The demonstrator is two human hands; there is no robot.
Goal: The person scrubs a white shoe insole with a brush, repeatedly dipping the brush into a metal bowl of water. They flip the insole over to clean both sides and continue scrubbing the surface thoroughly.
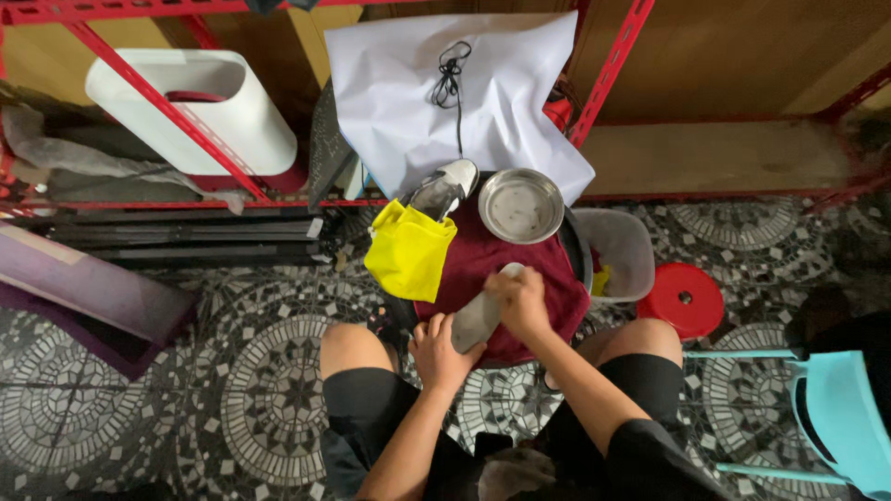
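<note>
Seated person, viewed from above, working over a small round surface (577,243) draped with a dark red cloth (483,255).

Hands: the left hand (438,351) is closed around the near end of a grey shoe (478,315), thumb up along its side. The right hand (520,299) is closed over the shoe's far half, fingers curled down on it; whether a rag or brush sits under the palm cannot be told.

Position: the shoe lies on the red cloth at the near edge of the surface, between the person's knees, angled from near-left to far-right.

Handling, as a judgement: the shoe appears light, with a soft upper that gives under pressure and a stiffer sole. The sole edge or the heel end would be the firmest hold; a damp surface may be slippery.

Surroundings: a second shoe (447,187) rests at the far-left edge, just above a yellow cloth (408,252). A steel bowl (521,205) stands on the far side. A grey plastic tub (620,249) and a red stool (685,299) stand to the right on the patterned tile floor (232,390). White paper (408,93) with a black cord (452,79) lies beyond.
</note>
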